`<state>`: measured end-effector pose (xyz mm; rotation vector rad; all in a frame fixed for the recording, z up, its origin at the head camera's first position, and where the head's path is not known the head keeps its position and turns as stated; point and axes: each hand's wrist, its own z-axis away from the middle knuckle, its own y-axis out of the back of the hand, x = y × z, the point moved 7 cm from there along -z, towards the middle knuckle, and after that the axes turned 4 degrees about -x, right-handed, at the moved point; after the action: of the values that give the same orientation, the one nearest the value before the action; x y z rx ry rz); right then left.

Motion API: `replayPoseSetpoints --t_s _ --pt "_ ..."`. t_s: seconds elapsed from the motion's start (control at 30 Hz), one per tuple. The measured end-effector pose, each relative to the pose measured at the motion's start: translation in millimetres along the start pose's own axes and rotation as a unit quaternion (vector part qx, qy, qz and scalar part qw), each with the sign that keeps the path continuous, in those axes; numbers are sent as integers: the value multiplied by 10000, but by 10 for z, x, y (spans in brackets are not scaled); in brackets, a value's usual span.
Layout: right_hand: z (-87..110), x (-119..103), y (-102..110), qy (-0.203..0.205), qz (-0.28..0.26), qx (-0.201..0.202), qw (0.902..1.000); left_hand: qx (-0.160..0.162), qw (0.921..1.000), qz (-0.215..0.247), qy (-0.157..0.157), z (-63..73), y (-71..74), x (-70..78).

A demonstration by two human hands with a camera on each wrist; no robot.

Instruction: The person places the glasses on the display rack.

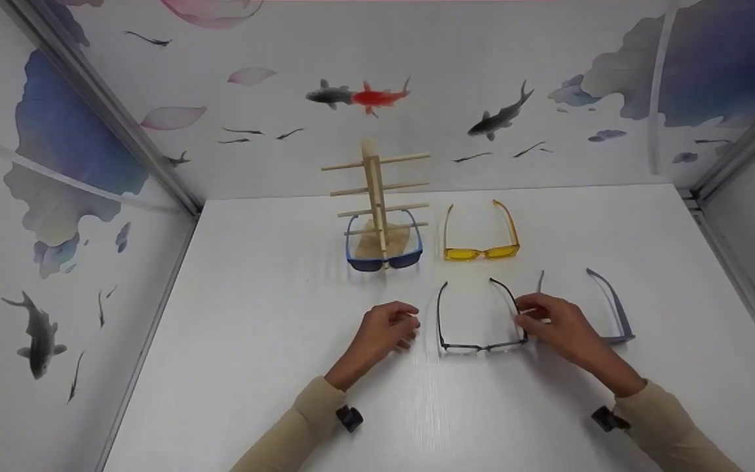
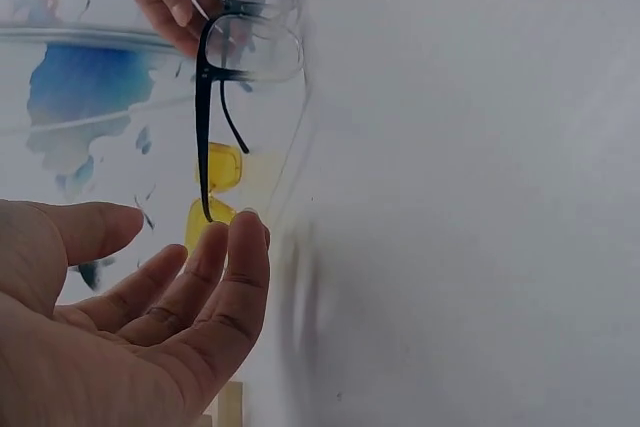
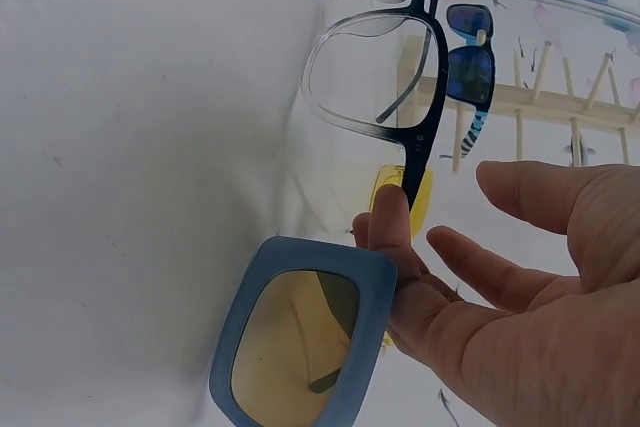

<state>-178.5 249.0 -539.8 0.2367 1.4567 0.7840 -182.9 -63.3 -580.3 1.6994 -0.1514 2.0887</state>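
Black-and-clear eyeglasses (image 1: 440, 314) rest on the white table between the two hands, temples pointing away from me. My right hand (image 1: 558, 324) is at their right temple, its fingers by the black arm (image 3: 420, 152); in the right wrist view the thumb stands apart from the fingers. Close beside that hand lie blue-grey glasses (image 1: 620, 318) with tinted lenses (image 3: 290, 347), partly hidden by it in the head view. My left hand (image 1: 387, 331) is left of the black-and-clear eyeglasses, fingers loosely bent, holding nothing.
A wooden display stand (image 1: 375, 183) with several crossbars is at the back, and blue sunglasses (image 1: 367, 264) are at its base. Yellow glasses (image 1: 512, 251) lie to its right. Patterned walls (image 1: 430, 39) bound the table (image 1: 246, 275).
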Motion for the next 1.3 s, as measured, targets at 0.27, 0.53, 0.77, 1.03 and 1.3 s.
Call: replayPoseSetpoints --t_s 0.27,0.53,0.77,1.03,1.3 --pt "-13 16 -73 -160 -69 -57 9998 -275 9983 509 88 25 -152 -24" --pt "-36 -22 -177 -104 -69 -237 9996 -353 9972 641 169 38 -247 -75" --pt "-28 -6 -245 -264 -208 -306 9990 -520 9965 633 135 51 -312 -78" --pt "36 -20 -232 -217 -49 -285 9993 -630 9932 967 123 46 -354 -90" --pt "41 2 -217 -317 -161 -447 9984 -551 9924 1082 174 29 -380 -115"
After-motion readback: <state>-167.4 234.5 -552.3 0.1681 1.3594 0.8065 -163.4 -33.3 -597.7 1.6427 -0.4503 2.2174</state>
